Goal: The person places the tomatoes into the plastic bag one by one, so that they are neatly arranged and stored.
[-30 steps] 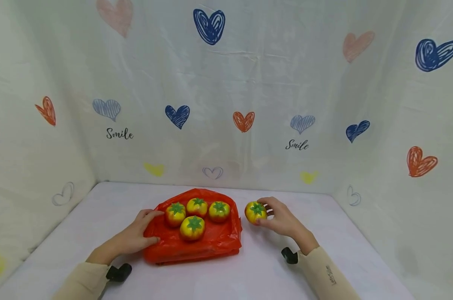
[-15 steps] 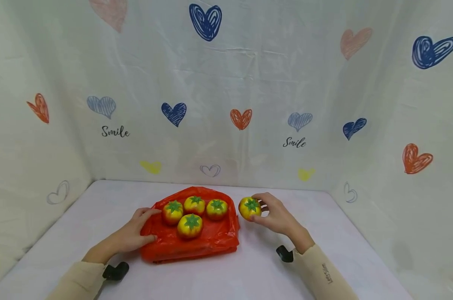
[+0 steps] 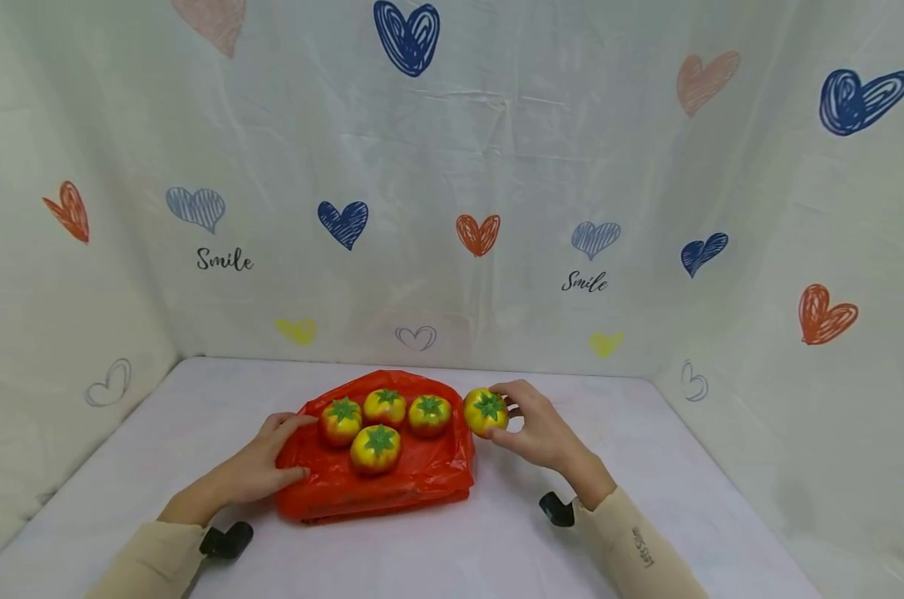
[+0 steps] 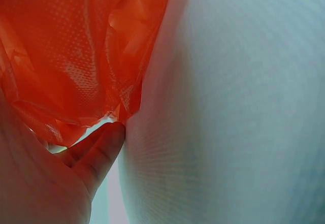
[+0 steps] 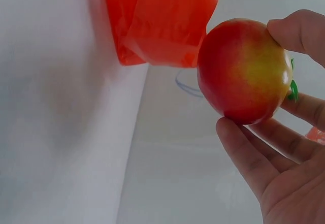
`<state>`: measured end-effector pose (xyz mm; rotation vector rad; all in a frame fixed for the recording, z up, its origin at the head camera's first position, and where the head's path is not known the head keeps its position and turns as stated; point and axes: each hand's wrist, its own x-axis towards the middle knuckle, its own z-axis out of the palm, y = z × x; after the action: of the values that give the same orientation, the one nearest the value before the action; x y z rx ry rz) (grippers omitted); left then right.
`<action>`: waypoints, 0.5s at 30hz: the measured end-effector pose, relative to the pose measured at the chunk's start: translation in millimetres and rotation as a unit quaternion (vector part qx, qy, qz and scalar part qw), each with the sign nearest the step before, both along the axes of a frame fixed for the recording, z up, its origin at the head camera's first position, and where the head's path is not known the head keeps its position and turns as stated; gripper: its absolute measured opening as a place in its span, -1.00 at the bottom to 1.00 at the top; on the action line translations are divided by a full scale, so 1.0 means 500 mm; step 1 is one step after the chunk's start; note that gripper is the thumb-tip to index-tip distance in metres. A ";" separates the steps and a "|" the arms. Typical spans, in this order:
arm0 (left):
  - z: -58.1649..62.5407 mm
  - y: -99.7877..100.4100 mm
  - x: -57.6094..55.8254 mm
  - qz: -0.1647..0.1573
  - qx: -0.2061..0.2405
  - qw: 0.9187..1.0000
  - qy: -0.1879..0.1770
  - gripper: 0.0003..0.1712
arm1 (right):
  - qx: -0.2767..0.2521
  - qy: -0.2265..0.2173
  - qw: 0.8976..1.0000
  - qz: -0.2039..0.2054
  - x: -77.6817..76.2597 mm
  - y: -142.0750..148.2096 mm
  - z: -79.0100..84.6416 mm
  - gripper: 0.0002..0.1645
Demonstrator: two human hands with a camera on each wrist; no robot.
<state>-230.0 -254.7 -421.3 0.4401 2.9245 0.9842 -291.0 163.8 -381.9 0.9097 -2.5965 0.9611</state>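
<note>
My right hand point(image 3: 535, 428) pinches a glossy red-and-yellow toy tomato point(image 3: 486, 413) with a green star-shaped top, beside the right rim of a red plastic bag point(image 3: 429, 478). In the right wrist view, thumb and fingers hold this tomato point(image 5: 244, 71) from two sides, close to the bag point(image 5: 167, 26). My left hand point(image 3: 260, 466) grips the bag's left side, fingers at the rim and thumb toward the front. Up close in the left wrist view, its fingertips point(image 4: 109, 145) meet the bag's folds point(image 4: 86, 46). Several matching tomatoes point(image 3: 377, 449) sit inside the bag, green tops up.
The bag lies with its mouth spread wide on a white-covered table point(image 3: 496, 549). White curtains point(image 3: 526, 166) printed with hearts enclose the back and both sides. A black wrist device point(image 3: 227, 541) sits at each beige sleeve point(image 3: 634, 545).
My right hand has carried its tomato leftward and slightly up, from apart to right at the bag's rim. My left hand keeps its place on the bag; the head view has shifted slightly.
</note>
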 end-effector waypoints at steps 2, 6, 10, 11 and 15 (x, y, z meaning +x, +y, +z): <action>0.000 -0.001 0.000 0.000 -0.001 1.000 -0.002 -0.20 | -0.004 0.012 1.000 0.009 0.003 -0.006 0.001 -0.38; 0.000 -0.001 0.000 0.000 0.001 1.000 -0.001 -0.20 | -0.006 0.025 0.999 0.025 0.009 -0.019 0.001 -0.37; -0.001 -0.001 0.001 -0.002 0.003 1.000 0.003 -0.21 | -0.012 0.018 0.999 0.037 0.016 -0.032 -0.001 -0.38; -0.001 -0.001 0.001 -0.002 0.003 1.000 0.002 -0.21 | -0.014 0.017 0.999 0.041 0.017 -0.035 -0.001 -0.38; 0.000 0.000 0.000 -0.002 0.003 1.000 0.001 -0.21 | -0.016 0.016 0.998 0.055 0.019 -0.047 -0.005 -0.39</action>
<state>-230.0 -254.5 -421.2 0.4480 2.9223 0.9925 -281.7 140.2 -384.5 1.0615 -2.5196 1.0041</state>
